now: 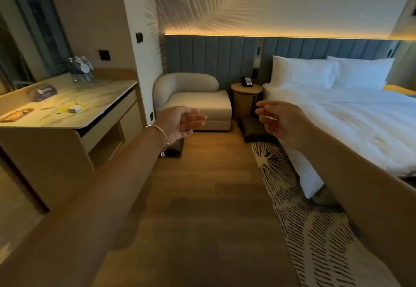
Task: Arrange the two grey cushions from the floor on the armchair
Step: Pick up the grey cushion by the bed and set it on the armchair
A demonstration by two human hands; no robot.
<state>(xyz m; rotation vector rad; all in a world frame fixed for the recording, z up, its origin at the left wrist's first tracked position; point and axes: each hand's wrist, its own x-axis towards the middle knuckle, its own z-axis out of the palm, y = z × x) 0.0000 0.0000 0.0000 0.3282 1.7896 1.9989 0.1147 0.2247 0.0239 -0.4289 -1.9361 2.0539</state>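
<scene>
There is one view only, from the person's head, at standing height. It looks forward and down along the wooden floor [202, 196] toward the far wall, where the armchair [193, 100] stands, well apart from the camera.

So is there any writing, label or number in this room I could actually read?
None can be read.
Dark tissue box on the pale marble-top desk: pale print, too blurred.
Clear plastic water bottles: labels too small.
Small black device on the round wooden bedside table: white patch with a pattern, perhaps a code, unreadable.
Flat orange card on the desk: blurred.
</scene>
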